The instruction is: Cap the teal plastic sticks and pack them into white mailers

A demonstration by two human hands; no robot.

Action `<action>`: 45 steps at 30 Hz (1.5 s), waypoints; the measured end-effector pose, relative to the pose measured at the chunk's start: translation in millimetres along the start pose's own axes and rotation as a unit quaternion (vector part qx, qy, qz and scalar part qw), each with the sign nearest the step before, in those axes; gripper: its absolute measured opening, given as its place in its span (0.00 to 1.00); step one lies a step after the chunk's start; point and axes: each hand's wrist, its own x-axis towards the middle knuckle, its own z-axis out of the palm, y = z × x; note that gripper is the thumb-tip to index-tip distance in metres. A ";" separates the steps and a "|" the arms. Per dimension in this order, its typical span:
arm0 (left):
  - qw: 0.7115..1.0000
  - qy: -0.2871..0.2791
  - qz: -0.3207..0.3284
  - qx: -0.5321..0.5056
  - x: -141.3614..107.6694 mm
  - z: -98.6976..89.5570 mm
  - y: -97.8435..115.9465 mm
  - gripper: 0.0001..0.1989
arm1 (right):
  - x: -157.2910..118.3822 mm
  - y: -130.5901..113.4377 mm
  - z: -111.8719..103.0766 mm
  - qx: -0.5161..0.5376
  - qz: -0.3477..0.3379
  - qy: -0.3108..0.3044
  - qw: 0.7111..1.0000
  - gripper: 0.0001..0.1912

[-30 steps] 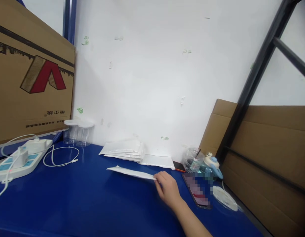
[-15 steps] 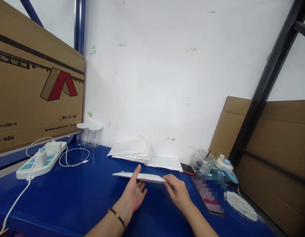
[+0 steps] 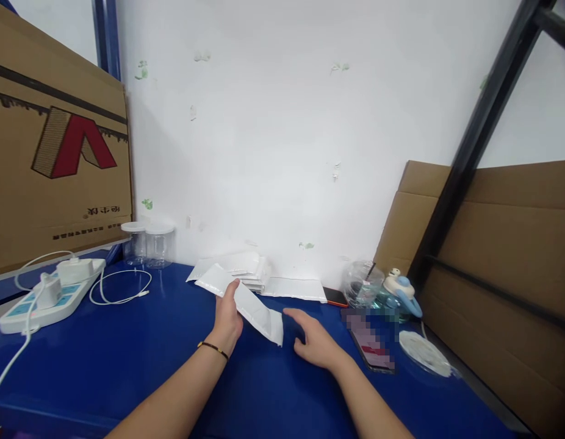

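Observation:
In my left hand (image 3: 228, 318) is a white padded envelope (image 3: 252, 308), gripped near its middle with the thumb on top. The envelope is tilted, its right end lower and nearer to me. My right hand (image 3: 316, 341) is just right of that end, apart from it, with the index finger stretched out and the thumb spread. Behind the held envelope, a stack of similar white envelopes (image 3: 239, 263) lies against the wall. One more white envelope (image 3: 294, 288) lies flat to the right of the stack.
A power strip (image 3: 76, 291) with chargers and a white cable (image 3: 122, 300) lie at the left. Two clear jars (image 3: 158, 247) stand by the wall. At the right are a phone (image 3: 369, 344), a dark phone-like object (image 3: 335, 297), a plastic cup (image 3: 362, 286) and a white round item (image 3: 424, 352).
My right hand has let go of the envelope and moved off it. My left hand has closed on the envelope and tilted it, raising its left end. The camera view has shifted.

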 end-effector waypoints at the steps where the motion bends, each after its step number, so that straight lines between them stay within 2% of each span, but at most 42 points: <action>1: 1.000 -0.004 0.017 0.001 1.0 1.0 0.3 0.18 | -1.3 6.0 -1.3 0.019 0.029 -0.004 0.999 0.37; 5: 0.997 -0.046 0.059 0.000 -2.1 9.7 7.4 0.20 | -1.4 24.1 4.4 0.045 0.117 -0.057 0.990 0.56; 8: 0.995 -0.080 0.064 -0.003 -9.1 18.2 13.9 0.20 | 4.7 23.6 17.4 0.018 0.134 -0.074 0.988 0.61; 10: 0.993 -0.097 0.061 0.000 -13.7 22.8 16.4 0.19 | 10.2 17.3 25.2 0.005 0.110 -0.053 0.993 0.56; 15: 0.992 -0.111 0.061 0.012 -19.3 29.4 19.6 0.22 | 19.1 1.7 31.4 -0.020 0.039 0.014 0.999 0.17; 17: 0.991 -0.112 0.073 0.024 -17.7 31.2 24.5 0.24 | 18.9 0.0 29.9 -0.037 0.039 0.019 0.998 0.09; 21: 0.979 -0.126 0.146 0.066 -8.5 35.4 45.7 0.27 | 15.6 -0.2 26.4 -0.048 0.057 0.015 0.997 0.09; 26: 0.956 -0.169 0.205 0.122 0.5 41.8 76.1 0.29 | 13.6 -1.8 24.8 -0.047 0.039 0.012 0.998 0.11; 30: 0.923 -0.205 0.265 0.189 -1.3 48.0 96.7 0.30 | 12.7 -1.6 24.9 -0.046 0.025 0.006 0.999 0.13; 32: 0.893 -0.222 0.305 0.245 -2.8 49.7 108.6 0.30 | 12.1 -0.9 25.3 -0.046 0.025 0.004 0.999 0.15; 34: 0.841 -0.237 0.349 0.340 -1.7 46.7 120.2 0.31 | 11.6 -0.6 25.5 -0.044 0.027 0.000 0.999 0.16; 36: 0.751 -0.258 0.385 0.469 3.7 35.8 127.6 0.32 | 11.5 -1.1 25.0 -0.042 0.025 -0.004 0.999 0.17; 38: 0.639 -0.282 0.392 0.600 13.6 15.1 127.7 0.34 | 11.6 -2.9 23.9 -0.037 0.017 -0.010 0.999 0.17; 40: 0.543 -0.283 0.356 0.706 26.6 -13.5 121.2 0.35 | 11.4 -6.1 22.2 -0.027 0.010 -0.020 0.999 0.17; 41: 0.505 -0.288 0.329 0.744 33.6 -29.3 116.7 0.37 | 11.1 -8.0 21.4 -0.021 0.007 -0.027 0.999 0.17; 43: 0.459 -0.308 0.284 0.783 46.6 -60.0 107.9 0.39 | 9.9 -12.1 19.8 -0.010 0.008 -0.037 0.999 0.16; 45: 0.450 -0.321 0.238 0.799 57.5 -84.9 102.1 0.41 | 7.9 -16.2 18.5 -0.002 0.012 -0.044 0.999 0.16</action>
